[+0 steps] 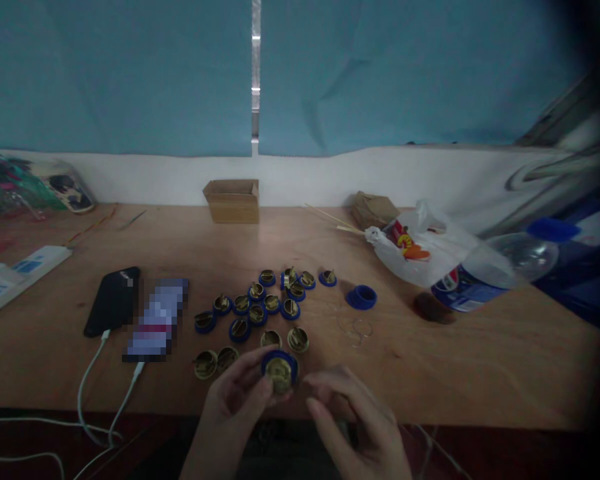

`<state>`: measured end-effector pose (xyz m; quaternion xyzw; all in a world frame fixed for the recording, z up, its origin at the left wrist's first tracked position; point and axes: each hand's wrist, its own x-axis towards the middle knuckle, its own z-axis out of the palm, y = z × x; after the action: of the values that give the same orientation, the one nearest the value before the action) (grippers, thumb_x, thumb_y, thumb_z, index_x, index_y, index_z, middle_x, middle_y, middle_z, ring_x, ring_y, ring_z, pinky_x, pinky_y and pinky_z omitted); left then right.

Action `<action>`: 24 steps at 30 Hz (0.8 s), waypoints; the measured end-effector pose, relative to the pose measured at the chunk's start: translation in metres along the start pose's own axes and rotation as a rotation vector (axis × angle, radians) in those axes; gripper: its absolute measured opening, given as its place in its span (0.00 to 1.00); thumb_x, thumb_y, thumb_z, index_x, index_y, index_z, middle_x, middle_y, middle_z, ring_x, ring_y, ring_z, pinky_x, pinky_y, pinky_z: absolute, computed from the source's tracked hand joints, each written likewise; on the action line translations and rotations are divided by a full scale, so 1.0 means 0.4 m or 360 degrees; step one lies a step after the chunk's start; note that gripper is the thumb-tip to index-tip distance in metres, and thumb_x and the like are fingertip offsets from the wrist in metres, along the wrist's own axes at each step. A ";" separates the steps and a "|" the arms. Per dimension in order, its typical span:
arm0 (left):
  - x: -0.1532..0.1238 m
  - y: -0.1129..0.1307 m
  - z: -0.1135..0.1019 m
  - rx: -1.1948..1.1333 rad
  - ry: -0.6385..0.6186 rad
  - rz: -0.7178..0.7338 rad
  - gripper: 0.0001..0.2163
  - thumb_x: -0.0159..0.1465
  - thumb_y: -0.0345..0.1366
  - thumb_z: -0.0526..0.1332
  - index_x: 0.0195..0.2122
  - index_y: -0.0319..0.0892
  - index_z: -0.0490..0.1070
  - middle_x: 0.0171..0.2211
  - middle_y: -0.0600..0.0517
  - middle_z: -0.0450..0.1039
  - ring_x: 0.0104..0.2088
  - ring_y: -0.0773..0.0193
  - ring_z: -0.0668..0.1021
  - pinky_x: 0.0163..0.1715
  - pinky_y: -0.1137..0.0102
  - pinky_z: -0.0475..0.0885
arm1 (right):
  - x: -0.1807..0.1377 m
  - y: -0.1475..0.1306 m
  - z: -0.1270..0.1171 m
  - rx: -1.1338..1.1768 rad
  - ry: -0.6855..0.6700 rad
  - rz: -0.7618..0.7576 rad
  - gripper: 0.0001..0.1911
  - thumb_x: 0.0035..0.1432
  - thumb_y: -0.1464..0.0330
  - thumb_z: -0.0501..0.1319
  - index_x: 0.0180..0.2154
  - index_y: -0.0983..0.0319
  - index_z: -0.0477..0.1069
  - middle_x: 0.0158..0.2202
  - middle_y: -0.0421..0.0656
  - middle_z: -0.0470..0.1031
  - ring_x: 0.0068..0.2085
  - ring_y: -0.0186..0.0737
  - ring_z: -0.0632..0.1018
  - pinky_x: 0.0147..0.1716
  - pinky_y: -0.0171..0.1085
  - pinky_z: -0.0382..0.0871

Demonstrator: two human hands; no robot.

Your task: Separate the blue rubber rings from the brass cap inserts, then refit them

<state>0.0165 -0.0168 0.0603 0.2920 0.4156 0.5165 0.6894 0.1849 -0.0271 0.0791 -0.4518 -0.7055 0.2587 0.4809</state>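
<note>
My left hand (pixel 243 400) grips a round brass-coloured disc with a blue ring (pixel 280 373) between thumb and fingers, just over the table's front edge. Close to its right side is my right hand (pixel 355 413), thumb and forefinger apart, with nothing visible between them. Beyond the hands lie several similar brass pieces set in blue rings (pixel 240 328). Nearer to me are brass discs without visible blue rings, among them one brass disc (pixel 298 339). A blue ring stack (pixel 361 297) sits right of the group, and thin wire loops (pixel 357 330) lie below it.
On the left are a black phone (pixel 111 303) and a second phone (pixel 157 320), both cabled, and a power strip (pixel 25 273). A cardboard box (pixel 233 201) stands by the wall. To the right are a white plastic bag (pixel 445 240) and a tilted Pepsi bottle (pixel 500 270).
</note>
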 end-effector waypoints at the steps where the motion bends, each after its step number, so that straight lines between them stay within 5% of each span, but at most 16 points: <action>1: -0.004 0.004 0.000 0.0050 -0.0005 0.0073 0.15 0.59 0.39 0.69 0.47 0.44 0.78 0.48 0.44 0.80 0.47 0.55 0.81 0.46 0.66 0.76 | 0.004 -0.001 -0.002 0.0008 0.0043 0.0023 0.13 0.59 0.76 0.60 0.44 0.55 0.70 0.31 0.37 0.73 0.32 0.34 0.77 0.32 0.31 0.73; 11: -0.028 0.022 0.011 0.0171 -0.0296 0.0368 0.14 0.61 0.31 0.66 0.48 0.50 0.77 0.48 0.49 0.80 0.50 0.59 0.80 0.51 0.69 0.73 | 0.041 -0.023 0.016 0.0093 -0.0055 0.0006 0.16 0.59 0.75 0.61 0.47 0.53 0.69 0.33 0.37 0.71 0.32 0.34 0.76 0.32 0.32 0.73; 24: -0.030 0.016 0.026 0.0191 -0.0229 0.0456 0.17 0.54 0.28 0.72 0.44 0.51 0.78 0.44 0.53 0.82 0.47 0.62 0.81 0.48 0.74 0.73 | -0.002 -0.019 0.049 -0.0028 0.0262 -0.0077 0.15 0.60 0.78 0.59 0.46 0.56 0.69 0.34 0.39 0.72 0.34 0.35 0.76 0.34 0.31 0.73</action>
<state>0.0211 -0.0260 0.0740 0.4251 0.3493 0.5615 0.6181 0.1640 -0.0299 0.0770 -0.4586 -0.6765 0.2027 0.5394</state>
